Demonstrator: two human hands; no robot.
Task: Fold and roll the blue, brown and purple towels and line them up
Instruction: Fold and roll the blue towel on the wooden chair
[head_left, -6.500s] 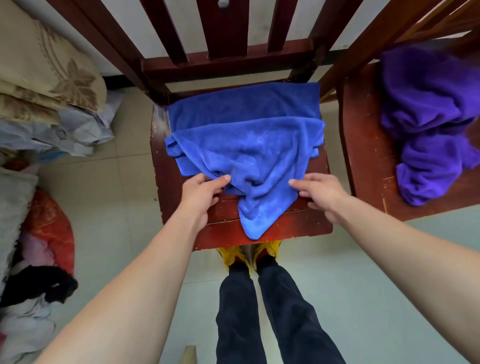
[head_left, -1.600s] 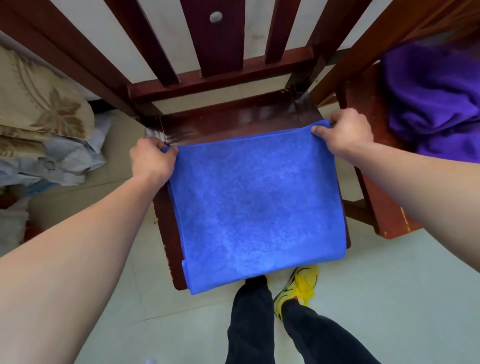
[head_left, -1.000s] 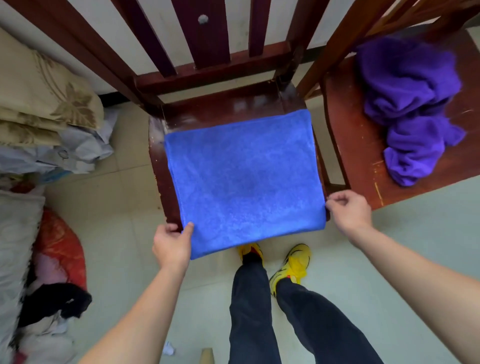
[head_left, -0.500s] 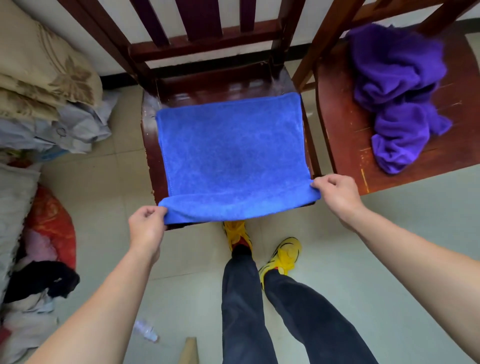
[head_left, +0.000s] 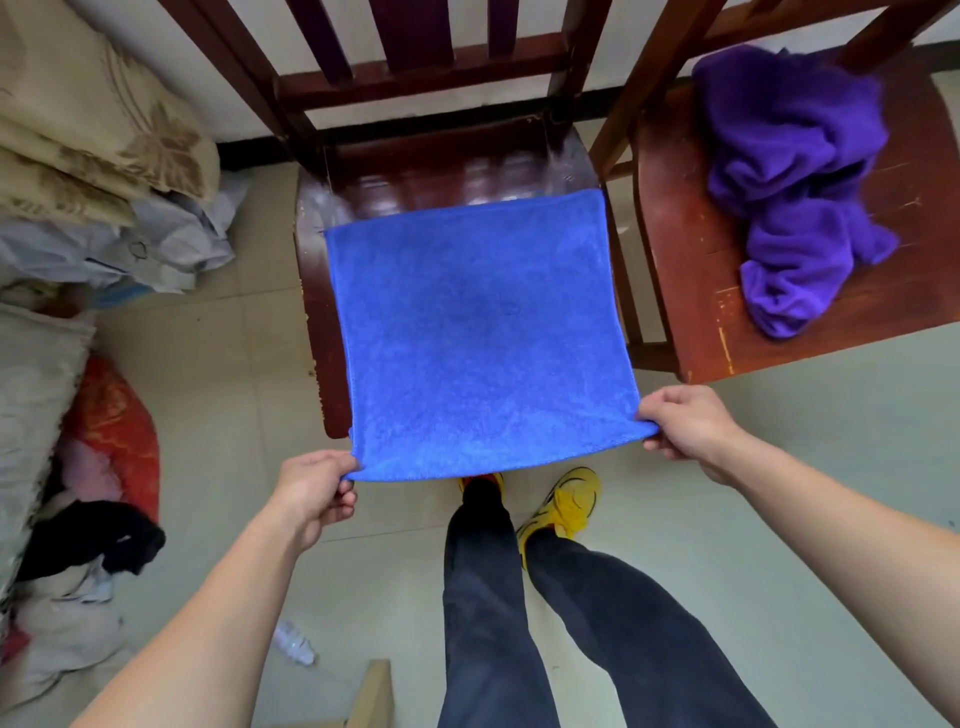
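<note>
Dark red wood makes the chair (head_left: 441, 171) in the middle of the view. The blue towel (head_left: 483, 332) lies flat on its seat as a smooth square, and its near edge reaches past the front of the seat. On a second chair (head_left: 685, 270), at 2 o'clock, the purple towel (head_left: 795, 182) sits in a crumpled heap. A brown towel is not in view. The left hand (head_left: 317, 488) pinches the blue towel's corner at 7 o'clock, and the right hand (head_left: 685, 421) pinches the corner at 5 o'clock. The cloth looks light, soft and limp, and its fuzzy pile should not slip from the fingers. I judge it will sag between two grips, so the corners are the good places to hold, pulled taut.
</note>
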